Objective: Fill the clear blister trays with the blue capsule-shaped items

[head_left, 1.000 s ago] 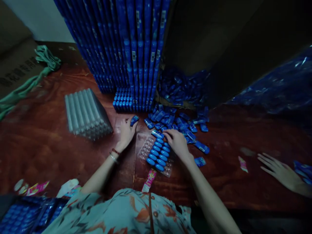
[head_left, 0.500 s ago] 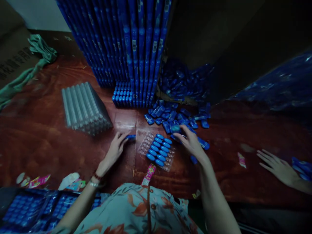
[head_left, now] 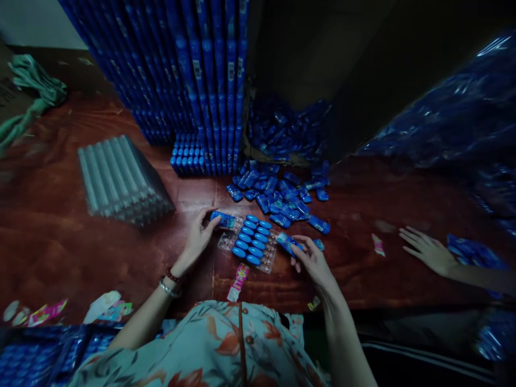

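Now the left hand point(head_left: 197, 236) grips a blue packet point(head_left: 223, 219) at the tray's point(head_left: 226, 243) far left corner, fingers closed on it. Right hand point(head_left: 312, 260) pinches another packet point(head_left: 287, 242) at the tray's right edge. Loose packets point(head_left: 282, 196) lie just beyond on the bench point(head_left: 60, 247).

Left hand point(head_left: 197, 236): shifted right, now setting a blue packet point(head_left: 223, 219) at the far-left corner of the clear tray point(head_left: 269, 262).
Right hand point(head_left: 312, 258): drawn back from the loose pile point(head_left: 278, 196), now gripping another blue packet point(head_left: 287, 242) at the tray's right edge.
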Motion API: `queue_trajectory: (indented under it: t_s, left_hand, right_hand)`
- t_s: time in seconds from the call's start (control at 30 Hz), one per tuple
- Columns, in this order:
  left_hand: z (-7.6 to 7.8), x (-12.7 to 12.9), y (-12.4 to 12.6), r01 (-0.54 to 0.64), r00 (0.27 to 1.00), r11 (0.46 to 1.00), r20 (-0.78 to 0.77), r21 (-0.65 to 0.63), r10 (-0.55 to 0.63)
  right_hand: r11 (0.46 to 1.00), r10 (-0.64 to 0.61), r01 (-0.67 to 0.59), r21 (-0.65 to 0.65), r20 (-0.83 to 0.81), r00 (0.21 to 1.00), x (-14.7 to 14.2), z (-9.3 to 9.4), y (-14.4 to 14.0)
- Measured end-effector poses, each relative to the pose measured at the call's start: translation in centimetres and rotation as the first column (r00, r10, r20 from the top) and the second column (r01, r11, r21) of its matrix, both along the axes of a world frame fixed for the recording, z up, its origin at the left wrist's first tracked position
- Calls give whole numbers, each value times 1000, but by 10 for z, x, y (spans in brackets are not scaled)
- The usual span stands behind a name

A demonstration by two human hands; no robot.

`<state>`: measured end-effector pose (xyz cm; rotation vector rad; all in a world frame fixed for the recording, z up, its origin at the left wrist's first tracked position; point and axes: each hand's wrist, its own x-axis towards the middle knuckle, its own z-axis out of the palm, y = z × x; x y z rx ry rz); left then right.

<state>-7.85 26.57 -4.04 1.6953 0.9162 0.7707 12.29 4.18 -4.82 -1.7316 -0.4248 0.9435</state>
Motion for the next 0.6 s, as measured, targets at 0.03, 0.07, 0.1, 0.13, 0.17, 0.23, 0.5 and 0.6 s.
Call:
queue_trajectory:
  t_s: [0.03, 0.07, 0.1, 0.13, 0.17, 0.23, 0.5, 0.6]
  left_hand:
    - [0, 7, 3, 14, 1000, 999, 14, -46, -13]
    - [-1, 12, 5, 30, 999, 995, 24, -93, -28]
    - [-3, 15, 6, 46, 999, 989, 32, -138, -42]
    - [-5, 17, 7, 58, 998, 981, 38, -183, -52]
    - [-8, 17, 7, 67, 997, 972, 43, -225, -59]
    - [-15, 14, 8, 83, 996, 958, 60, -275, -69]
    - [-36, -4, 19, 235, 966, 953, -155, 192, -207]
    - [-37, -5, 23, 284, 949, 870, -251, 403, -193]
  right_hand:
    - [1000, -4, 5, 7, -11, 1000, 2, -2, 4]
    - [1000, -1, 1, 4, -18, 1000, 3, -3, 7]
    - [1000, 7, -7, -7, -19, 1000, 4, -4, 9]
    - [1000, 13, -14, -20, -17, 1000, 3, -6, 9]
    - [999, 13, -14, -32, -18, 1000, 1, -7, 9]
    - [999, -22, 20, -42, -42, 999, -5, -8, 5]
    - [998, -65, 67, 13, -99, 993, -14, -15, -8]
    - [990, -142, 143, -1, 66, 988, -11, -21, -5]
